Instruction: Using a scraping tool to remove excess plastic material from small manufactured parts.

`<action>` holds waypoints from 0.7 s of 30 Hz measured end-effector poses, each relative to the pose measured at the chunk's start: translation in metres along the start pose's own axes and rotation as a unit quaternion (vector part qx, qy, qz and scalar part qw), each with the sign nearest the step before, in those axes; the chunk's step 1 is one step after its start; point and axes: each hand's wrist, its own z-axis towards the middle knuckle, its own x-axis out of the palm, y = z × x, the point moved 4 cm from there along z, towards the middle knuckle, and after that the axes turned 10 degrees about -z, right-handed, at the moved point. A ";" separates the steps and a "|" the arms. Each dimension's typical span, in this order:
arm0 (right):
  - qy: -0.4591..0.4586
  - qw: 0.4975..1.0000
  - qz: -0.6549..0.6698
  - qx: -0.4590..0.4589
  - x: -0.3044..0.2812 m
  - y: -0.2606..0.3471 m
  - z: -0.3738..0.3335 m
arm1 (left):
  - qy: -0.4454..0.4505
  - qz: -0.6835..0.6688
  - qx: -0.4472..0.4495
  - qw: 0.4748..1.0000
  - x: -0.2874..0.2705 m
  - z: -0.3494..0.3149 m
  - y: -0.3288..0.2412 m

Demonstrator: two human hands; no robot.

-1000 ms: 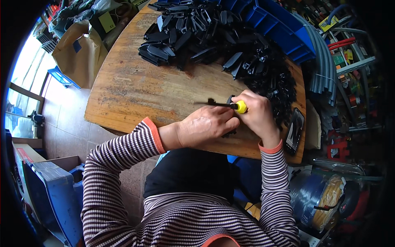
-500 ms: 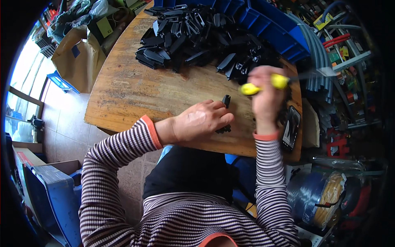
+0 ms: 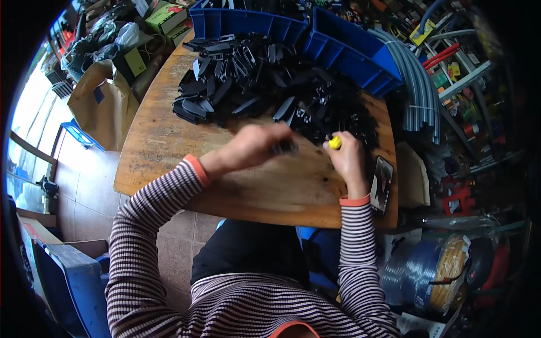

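Note:
Blurred by motion, my left hand (image 3: 253,145) is over the middle of the table. Its fingers are closed around a small dark piece (image 3: 285,148), apparently one of the black plastic parts. To its right, my right hand (image 3: 347,158) is wrapped round a yellow-handled tool (image 3: 335,142). Only the handle's yellow end shows above the fingers, so the kind of tool is hidden. Beyond both hands lies a big heap of black plastic parts (image 3: 245,104), long and narrow in shape. The heap's right side reaches close to my right hand.
The worn wooden table (image 3: 152,152) carries everything. A phone (image 3: 381,185) lies by its right edge. Blue bins (image 3: 355,62) line the back. Grey tubing (image 3: 420,107) and a cluttered rack stand right. A brown paper bag (image 3: 101,107) is left, a blue crate (image 3: 73,281) lower left.
My left hand has lifted from the front of the table and moved away from me with the dark piece. My right hand has come down with the yellow-handled tool. The view has shifted slightly.

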 end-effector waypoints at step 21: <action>0.007 0.971 0.240 -0.023 -0.026 0.029 -0.011 | 0.092 0.153 -0.140 0.974 -0.077 0.085 0.106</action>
